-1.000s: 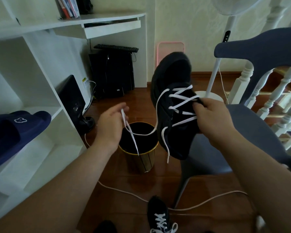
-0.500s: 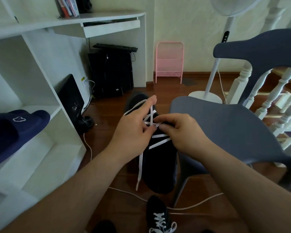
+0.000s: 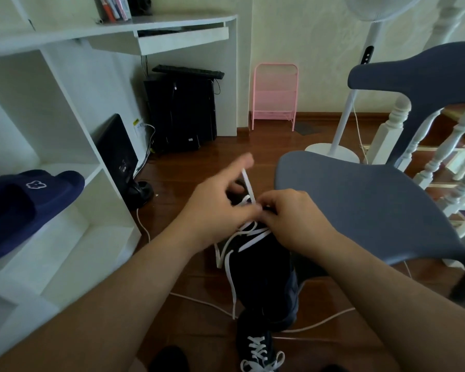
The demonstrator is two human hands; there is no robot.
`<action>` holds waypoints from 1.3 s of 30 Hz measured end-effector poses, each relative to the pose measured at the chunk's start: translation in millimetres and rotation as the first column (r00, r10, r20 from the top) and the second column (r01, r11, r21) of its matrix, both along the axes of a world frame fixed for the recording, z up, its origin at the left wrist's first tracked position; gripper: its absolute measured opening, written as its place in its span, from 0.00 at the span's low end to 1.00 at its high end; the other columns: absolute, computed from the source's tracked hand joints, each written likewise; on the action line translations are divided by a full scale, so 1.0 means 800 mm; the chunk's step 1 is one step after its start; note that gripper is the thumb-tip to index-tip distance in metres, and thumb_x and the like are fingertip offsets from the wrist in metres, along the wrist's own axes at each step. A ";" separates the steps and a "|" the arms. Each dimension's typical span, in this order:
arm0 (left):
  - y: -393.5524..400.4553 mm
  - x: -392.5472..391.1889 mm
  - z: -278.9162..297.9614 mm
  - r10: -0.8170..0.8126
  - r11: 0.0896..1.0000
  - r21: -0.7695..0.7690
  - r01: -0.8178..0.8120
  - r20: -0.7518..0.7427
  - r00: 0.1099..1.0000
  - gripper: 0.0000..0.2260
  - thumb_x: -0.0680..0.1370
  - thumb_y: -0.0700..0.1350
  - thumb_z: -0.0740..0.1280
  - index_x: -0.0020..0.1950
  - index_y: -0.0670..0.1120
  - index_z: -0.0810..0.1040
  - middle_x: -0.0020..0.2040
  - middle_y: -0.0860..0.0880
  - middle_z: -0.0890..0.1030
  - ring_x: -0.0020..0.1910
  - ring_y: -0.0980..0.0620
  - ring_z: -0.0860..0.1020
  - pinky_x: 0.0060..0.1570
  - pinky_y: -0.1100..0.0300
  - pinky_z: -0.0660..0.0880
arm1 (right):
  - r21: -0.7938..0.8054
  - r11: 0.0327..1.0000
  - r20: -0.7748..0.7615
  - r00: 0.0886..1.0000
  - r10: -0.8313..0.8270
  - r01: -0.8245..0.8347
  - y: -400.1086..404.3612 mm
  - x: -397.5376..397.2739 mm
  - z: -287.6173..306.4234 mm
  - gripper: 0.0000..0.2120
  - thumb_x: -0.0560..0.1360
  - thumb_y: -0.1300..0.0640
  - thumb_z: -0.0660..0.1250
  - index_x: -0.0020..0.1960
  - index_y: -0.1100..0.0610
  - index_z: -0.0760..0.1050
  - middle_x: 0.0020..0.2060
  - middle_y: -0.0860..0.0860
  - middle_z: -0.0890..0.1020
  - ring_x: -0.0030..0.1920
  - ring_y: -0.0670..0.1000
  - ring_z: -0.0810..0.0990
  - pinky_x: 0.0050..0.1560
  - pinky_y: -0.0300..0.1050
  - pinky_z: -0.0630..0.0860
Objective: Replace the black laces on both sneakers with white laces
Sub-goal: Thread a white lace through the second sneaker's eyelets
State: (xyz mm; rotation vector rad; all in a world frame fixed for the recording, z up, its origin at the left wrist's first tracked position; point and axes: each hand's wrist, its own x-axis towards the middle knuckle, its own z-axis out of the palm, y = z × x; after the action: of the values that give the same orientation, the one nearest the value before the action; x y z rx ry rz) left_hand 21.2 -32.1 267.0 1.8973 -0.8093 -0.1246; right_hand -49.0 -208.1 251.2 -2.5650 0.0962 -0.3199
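Risk noted: the flat white cotton lace [image 3: 249,233] is being worked at the top eyelets of the black fabric sneaker [image 3: 263,272], which hangs in the air in front of the seat edge of the grey-blue plastic chair [image 3: 373,208], supported by little more than the lace and the fingers. If either pinch slackens, the shoe could drop to the dark wooden floor [image 3: 193,167] and drag the crossings loose. One free end [image 3: 232,285] dangles low beside the shoe and could pull out of its eyelet or snag.

Left hand [image 3: 218,208]: forearm reaching in from the lower left, index finger extended and blurred, thumb and remaining fingers pinched on a raised strand of lace. Right hand [image 3: 290,218]: knuckles up, fingers curled and closed on the lace where both hands meet.

The second black sneaker with white lacing [image 3: 258,353] sits on the floor at the lower edge, apparently finished.
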 end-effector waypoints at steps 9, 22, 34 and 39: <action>0.056 0.088 0.002 0.043 0.457 -0.391 -0.799 -0.888 0.459 0.08 0.85 0.41 0.68 0.63 0.44 0.83 0.45 0.49 0.89 0.40 0.56 0.88 0.35 0.62 0.82 | -0.040 0.993 -0.018 0.994 -0.108 0.107 -0.033 -0.008 0.015 0.02 0.79 0.50 0.72 0.49 0.45 0.84 0.39 0.41 0.82 0.42 0.43 0.80 0.44 0.41 0.76; 0.091 0.125 0.000 0.037 0.223 -0.432 -0.874 -0.892 0.450 0.13 0.83 0.32 0.55 0.62 0.45 0.73 0.41 0.49 0.78 0.23 0.57 0.67 0.24 0.66 0.65 | -0.009 0.993 0.039 0.992 -0.116 0.116 -0.034 -0.016 0.021 0.15 0.79 0.50 0.72 0.64 0.41 0.76 0.39 0.41 0.79 0.44 0.47 0.79 0.48 0.49 0.79; 0.009 -0.002 0.004 0.103 0.990 0.031 -0.136 0.490 0.865 0.09 0.83 0.45 0.71 0.62 0.52 0.86 0.56 0.55 0.85 0.55 0.62 0.80 0.57 0.72 0.74 | 0.310 0.934 -0.028 0.983 -0.180 0.180 -0.026 -0.005 0.014 0.08 0.81 0.56 0.68 0.49 0.45 0.83 0.42 0.43 0.85 0.46 0.45 0.84 0.43 0.40 0.77; -0.014 -0.020 -0.001 0.078 0.979 0.131 -0.154 0.457 0.886 0.06 0.81 0.46 0.73 0.56 0.52 0.88 0.47 0.58 0.87 0.47 0.60 0.83 0.49 0.65 0.79 | 0.476 0.860 -0.101 0.983 -0.153 0.183 -0.016 -0.009 0.015 0.11 0.82 0.59 0.66 0.47 0.49 0.85 0.40 0.48 0.87 0.43 0.48 0.86 0.48 0.50 0.83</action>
State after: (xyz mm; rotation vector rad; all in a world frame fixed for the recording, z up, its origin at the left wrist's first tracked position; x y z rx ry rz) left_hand 5.6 -43.5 266.2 2.1619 -1.0136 0.3492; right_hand -56.5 -221.0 262.8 -2.0679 0.3772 -0.2452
